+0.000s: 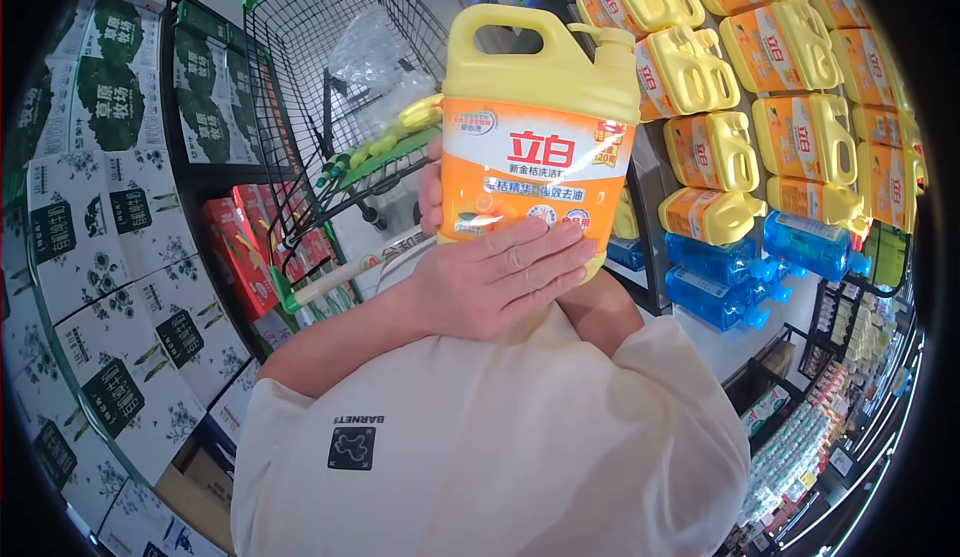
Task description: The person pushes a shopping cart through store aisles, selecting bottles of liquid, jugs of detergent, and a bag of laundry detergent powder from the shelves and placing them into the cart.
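Note:
A large yellow jug (540, 77) with a pump top and an orange label is held upright in front of the chest. My left hand (510, 277) lies across the lower front of the label, its fingers together and pressed against the jug. My right hand (431, 192) supports the jug from behind. Only some of its fingers show at the jug's left edge, and the palm is hidden.
A shopping cart (290, 67) with clear plastic and yellow and green items stands at the upper left. White cartons (110, 357) are stacked on the left. Similar yellow jugs (800, 137) and blue bottles (715, 297) fill the right side.

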A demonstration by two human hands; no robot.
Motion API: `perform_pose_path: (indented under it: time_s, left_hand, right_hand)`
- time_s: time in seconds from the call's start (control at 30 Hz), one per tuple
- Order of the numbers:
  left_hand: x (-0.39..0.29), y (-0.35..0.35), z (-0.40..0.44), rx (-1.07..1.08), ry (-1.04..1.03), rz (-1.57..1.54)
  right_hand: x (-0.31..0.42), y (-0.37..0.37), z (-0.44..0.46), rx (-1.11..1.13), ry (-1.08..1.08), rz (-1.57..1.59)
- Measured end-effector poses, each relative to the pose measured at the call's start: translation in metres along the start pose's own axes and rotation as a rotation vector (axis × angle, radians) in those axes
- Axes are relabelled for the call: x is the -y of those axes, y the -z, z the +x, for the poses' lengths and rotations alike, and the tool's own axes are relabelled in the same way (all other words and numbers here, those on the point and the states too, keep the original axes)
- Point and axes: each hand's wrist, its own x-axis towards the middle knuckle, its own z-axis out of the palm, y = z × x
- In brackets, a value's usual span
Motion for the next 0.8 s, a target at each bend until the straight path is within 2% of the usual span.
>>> perform_pose_path:
  time_s: [0.03, 0.23, 0.47, 0.57, 0.67, 0.73, 0.77, 0.8]
  left_hand:
    - [0.000, 0.000, 0.000, 0.001, -0.001, -0.003]
    - [0.000, -0.001, -0.002, 0.006, -0.018, -0.030]
    - [0.002, -0.001, -0.001, -0.005, -0.009, -0.051]
    - [0.004, -0.001, -0.002, -0.015, 0.006, -0.070]
    - [0.005, 0.001, -0.001, -0.012, 0.033, -0.069]
    - [0.006, 0.004, 0.000, -0.012, 0.052, -0.061]
    - [0.006, 0.005, -0.001, -0.005, 0.124, -0.013]
    - [0.007, 0.007, -0.002, 0.003, 0.197, 0.034]
  right_hand:
    - [0.001, 0.002, 0.000, 0.065, -0.012, -0.057]
    - [-0.001, -0.017, 0.000, -0.052, 0.089, -0.078]
    - [0.005, -0.005, 0.002, 0.007, 0.054, -0.084]
    - [0.004, -0.020, -0.003, -0.093, 0.061, -0.032]
    - [0.007, -0.033, -0.006, -0.178, -0.039, -0.069]
    - [0.001, -0.055, -0.005, -0.398, 0.103, -0.216]
    - [-0.003, -0.050, -0.006, -0.363, 0.204, -0.103]
    - [-0.003, -0.045, -0.006, -0.358, 0.205, -0.104]
